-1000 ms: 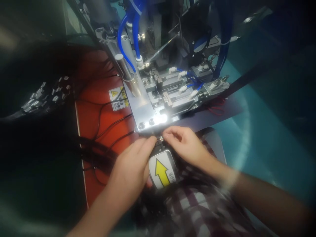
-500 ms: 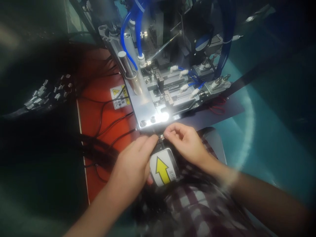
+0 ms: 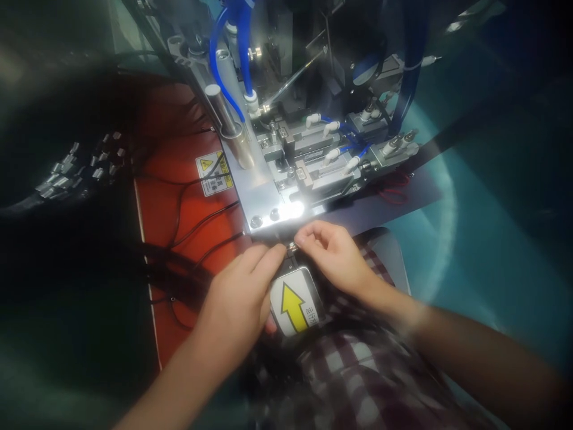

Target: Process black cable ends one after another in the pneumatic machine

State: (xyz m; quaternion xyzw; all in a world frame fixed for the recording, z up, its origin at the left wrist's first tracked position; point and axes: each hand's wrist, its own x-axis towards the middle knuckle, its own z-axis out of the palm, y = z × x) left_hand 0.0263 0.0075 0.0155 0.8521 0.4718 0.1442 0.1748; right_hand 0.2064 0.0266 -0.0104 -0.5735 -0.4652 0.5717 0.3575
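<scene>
My left hand (image 3: pixel 239 289) is closed, its thumb and fingertips pressed together at a small shiny metal part (image 3: pixel 292 246) just below the machine's front edge. From the other side my right hand (image 3: pixel 333 254) meets the same spot, thumb and forefinger pinched, other fingers curled. Whatever lies between the fingertips is too small to make out. Below the fingers is a white label with a yellow arrow (image 3: pixel 293 304) on a rounded block, and the left hand lies along its left side. A bright metal plate (image 3: pixel 264 200) with dark screw heads is just above both hands.
Pneumatic cylinders with white fittings (image 3: pixel 331 128) and blue hoses (image 3: pixel 246 54) stand on the machine behind the plate. Black cables cross the orange-red surface (image 3: pixel 168 209) at left, near a yellow warning sticker (image 3: pixel 215 173). Small shiny metal pieces (image 3: pixel 67 170) lie at far left.
The view has shifted slightly, so the machine sits a little further left and up. Both hands keep nearly the same pose at the small metal part.
</scene>
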